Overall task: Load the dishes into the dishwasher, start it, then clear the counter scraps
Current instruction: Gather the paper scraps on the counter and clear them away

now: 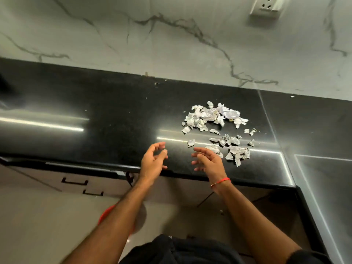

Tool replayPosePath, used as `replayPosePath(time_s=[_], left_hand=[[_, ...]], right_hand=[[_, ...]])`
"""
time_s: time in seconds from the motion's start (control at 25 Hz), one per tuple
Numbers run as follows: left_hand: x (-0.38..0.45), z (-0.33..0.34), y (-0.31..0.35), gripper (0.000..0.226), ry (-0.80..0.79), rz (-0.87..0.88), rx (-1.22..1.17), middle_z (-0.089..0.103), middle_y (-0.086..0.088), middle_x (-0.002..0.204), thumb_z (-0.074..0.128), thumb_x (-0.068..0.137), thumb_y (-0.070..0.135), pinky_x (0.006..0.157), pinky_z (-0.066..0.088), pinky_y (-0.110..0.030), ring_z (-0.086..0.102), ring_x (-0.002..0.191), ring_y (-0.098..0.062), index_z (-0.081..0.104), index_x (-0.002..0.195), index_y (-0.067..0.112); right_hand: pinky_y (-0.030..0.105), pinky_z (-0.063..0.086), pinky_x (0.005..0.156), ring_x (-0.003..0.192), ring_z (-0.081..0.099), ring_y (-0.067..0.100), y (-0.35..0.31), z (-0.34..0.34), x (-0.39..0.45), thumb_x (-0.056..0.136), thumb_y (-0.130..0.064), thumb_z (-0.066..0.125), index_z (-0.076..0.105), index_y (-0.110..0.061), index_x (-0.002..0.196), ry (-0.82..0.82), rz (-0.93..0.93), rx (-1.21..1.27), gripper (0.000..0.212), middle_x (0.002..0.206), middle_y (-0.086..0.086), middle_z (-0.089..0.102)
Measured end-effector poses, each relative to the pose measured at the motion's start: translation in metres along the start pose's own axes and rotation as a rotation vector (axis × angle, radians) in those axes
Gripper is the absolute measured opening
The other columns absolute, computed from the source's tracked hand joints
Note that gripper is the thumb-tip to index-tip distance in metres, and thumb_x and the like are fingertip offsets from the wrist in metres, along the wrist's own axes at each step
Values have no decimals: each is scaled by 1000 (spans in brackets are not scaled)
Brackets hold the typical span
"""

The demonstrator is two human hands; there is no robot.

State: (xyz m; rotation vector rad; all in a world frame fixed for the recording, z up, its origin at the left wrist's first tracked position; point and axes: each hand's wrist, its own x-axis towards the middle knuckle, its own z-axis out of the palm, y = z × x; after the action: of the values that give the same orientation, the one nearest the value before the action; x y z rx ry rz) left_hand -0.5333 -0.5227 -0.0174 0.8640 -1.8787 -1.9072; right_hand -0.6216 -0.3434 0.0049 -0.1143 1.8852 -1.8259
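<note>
Both hands hover empty with fingers loosely spread, the right hand [206, 159] nearer than the left hand [153, 161] to the paper scraps [215, 119] strewn on the bench [114, 111] just beyond.

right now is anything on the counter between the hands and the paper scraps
Nothing visible is. Both the left hand and the right hand hang empty over the front edge of the black counter. The paper scraps lie just beyond and to the right, with only bare counter between; the nearest bits sit beside the right hand.
</note>
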Motion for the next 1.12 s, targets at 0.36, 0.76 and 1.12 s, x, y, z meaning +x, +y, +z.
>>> replayPosePath(time_s=[0.36,0.76,1.12], left_hand=[[34,32,-7,82,-388,171,759,25,-7,154,78,85,42,116,35,-39,37,137,-28,38,151,17],[81,113,-8,125,-401,140,1091,15,-6,148,82,65,67,114,32,-42,28,131,-30,15,157,16],[103,210,15,91,-488,73,833,20,-5,152,75,89,29,124,23,-35,30,142,-21,19,160,15]], right_hand=[[47,35,114,127,41,32,-13,-102,5,74,-27,86,39,-20,146,441,59,-683,86,138,17,36],[33,30,115,132,38,34,12,-174,72,62,-35,92,24,-14,153,136,214,-992,115,141,13,20],[38,60,74,87,66,22,-21,-174,148,76,-13,83,41,-22,147,-89,-13,-591,83,124,4,53]])
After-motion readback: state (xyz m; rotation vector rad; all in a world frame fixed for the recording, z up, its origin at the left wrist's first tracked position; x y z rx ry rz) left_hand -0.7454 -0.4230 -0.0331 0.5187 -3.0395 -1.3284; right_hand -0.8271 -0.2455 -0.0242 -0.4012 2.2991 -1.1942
